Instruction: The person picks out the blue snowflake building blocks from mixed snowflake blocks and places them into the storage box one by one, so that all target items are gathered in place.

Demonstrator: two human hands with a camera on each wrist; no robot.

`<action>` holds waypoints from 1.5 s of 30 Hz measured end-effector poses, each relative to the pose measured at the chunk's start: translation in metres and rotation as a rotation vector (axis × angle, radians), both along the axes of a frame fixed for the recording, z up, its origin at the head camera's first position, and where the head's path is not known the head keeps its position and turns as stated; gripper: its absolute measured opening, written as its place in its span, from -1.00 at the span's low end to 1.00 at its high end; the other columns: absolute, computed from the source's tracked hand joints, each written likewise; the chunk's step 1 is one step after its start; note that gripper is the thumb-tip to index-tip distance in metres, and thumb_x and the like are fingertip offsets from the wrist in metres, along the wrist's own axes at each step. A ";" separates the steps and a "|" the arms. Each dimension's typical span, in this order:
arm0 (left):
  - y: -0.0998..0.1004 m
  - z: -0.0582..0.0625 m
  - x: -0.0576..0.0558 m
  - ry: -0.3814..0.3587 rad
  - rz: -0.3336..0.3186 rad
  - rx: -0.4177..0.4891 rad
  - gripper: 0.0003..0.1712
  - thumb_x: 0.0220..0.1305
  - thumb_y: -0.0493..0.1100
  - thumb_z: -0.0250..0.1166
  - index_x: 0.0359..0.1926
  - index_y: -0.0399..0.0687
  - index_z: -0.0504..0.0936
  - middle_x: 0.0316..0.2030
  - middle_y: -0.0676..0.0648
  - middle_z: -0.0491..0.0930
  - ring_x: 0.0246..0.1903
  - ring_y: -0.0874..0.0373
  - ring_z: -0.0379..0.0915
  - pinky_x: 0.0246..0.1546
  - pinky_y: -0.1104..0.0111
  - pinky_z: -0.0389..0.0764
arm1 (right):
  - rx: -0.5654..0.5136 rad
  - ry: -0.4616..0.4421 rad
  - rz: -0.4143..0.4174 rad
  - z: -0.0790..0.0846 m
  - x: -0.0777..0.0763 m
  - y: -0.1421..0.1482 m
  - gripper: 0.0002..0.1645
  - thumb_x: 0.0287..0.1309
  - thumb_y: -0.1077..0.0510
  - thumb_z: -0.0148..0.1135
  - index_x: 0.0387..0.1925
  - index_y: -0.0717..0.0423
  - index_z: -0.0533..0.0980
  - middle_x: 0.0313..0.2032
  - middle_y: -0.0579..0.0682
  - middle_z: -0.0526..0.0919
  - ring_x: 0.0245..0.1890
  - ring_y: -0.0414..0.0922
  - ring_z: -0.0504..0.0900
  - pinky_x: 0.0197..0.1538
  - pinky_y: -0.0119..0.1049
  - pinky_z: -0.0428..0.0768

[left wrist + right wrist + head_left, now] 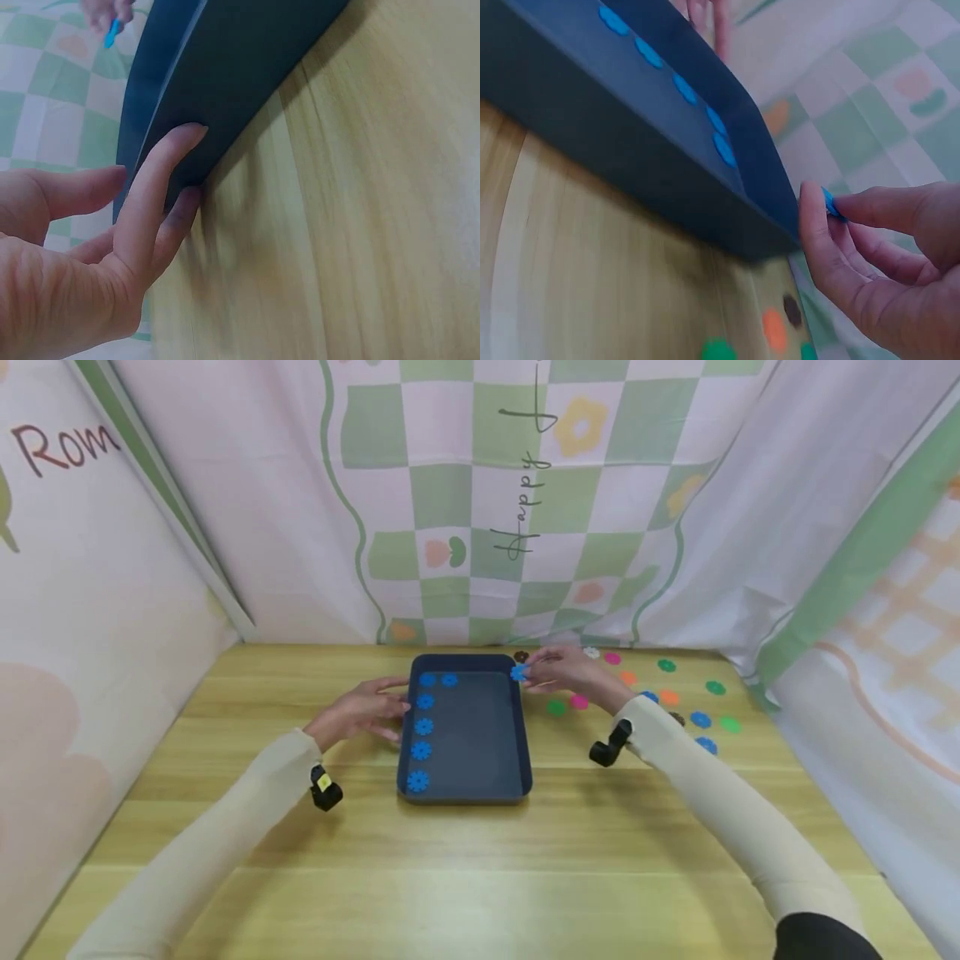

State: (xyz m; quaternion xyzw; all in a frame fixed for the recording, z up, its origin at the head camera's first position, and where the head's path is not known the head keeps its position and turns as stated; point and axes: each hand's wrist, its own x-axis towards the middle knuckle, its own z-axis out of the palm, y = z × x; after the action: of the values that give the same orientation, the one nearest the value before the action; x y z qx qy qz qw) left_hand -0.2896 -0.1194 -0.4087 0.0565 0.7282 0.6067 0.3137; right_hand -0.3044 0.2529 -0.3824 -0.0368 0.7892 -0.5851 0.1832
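Head view: right sleeve partly hides a brown flower disc; curtain lettering clipped up top. Left wrist: tray cropped at top, floor hidden by side wall; right hand cropped, blurry. Right wrist: fingers mostly cover the pinched blue disc; green disc blurred, cropped.

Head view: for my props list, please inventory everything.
Wooden table: one, yellowish, below
Tray: one, dark blue, on table
Tray discs: six, blue, left side and far end
Held disc: one, blue, tray's far right corner
Loose discs visible: three blue, four green, two pink, two orange, two brown, one white, right of tray
Printed curtains: count unclear, mostly white and green, around table
Wrist cameras: two, black, wrists
Elbow piece: one, black, right
Left hand: one, touching tray
Right hand: one, pinching held disc
Sleeves: two, cream, arms
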 end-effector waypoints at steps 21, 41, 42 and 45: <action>0.004 0.000 0.001 -0.004 0.025 0.007 -0.16 0.55 -0.45 0.08 0.69 -0.11 -0.05 0.58 -0.41 0.11 0.43 -0.36 0.31 -0.32 0.30 0.84 | 0.048 -0.052 -0.003 -0.023 -0.015 -0.098 -0.73 0.40 0.37 0.27 0.05 0.49 0.59 -0.10 0.33 0.74 -0.31 -0.04 0.78 -0.09 -0.09 0.85; 0.004 -0.002 0.001 -0.027 0.056 -0.005 -0.18 0.56 -0.41 0.09 0.69 0.00 0.00 0.60 -0.36 0.09 0.42 -0.31 0.34 -0.35 0.33 0.83 | 0.070 -0.108 0.014 -0.031 -0.017 -0.122 -0.77 0.33 0.46 0.26 -0.06 0.61 0.64 -0.16 0.37 0.76 -0.48 -0.08 0.71 -0.18 -0.07 0.86; 0.004 -0.002 0.001 -0.029 0.059 -0.007 -0.18 0.56 -0.41 0.09 0.69 0.00 0.01 0.60 -0.36 0.09 0.43 -0.31 0.33 -0.34 0.32 0.83 | 0.072 -0.112 0.016 -0.031 -0.018 -0.122 -0.77 0.33 0.46 0.26 -0.06 0.60 0.64 -0.19 0.35 0.76 -0.48 -0.08 0.71 -0.18 -0.07 0.86; 0.005 -0.002 0.000 -0.035 0.063 -0.013 -0.18 0.57 -0.41 0.09 0.69 0.02 0.01 0.60 -0.36 0.08 0.44 -0.30 0.33 -0.34 0.32 0.84 | 0.090 -0.110 0.023 -0.031 -0.021 -0.122 -0.78 0.33 0.45 0.27 -0.09 0.60 0.66 -0.28 0.30 0.77 -0.49 -0.08 0.72 -0.19 -0.07 0.86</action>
State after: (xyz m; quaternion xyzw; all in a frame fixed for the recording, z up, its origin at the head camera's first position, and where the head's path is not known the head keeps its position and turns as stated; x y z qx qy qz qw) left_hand -0.2898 -0.1148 -0.4107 0.0208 0.7281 0.6124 0.3072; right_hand -0.3250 0.1308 -0.4133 -0.0056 0.8031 -0.5478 0.2345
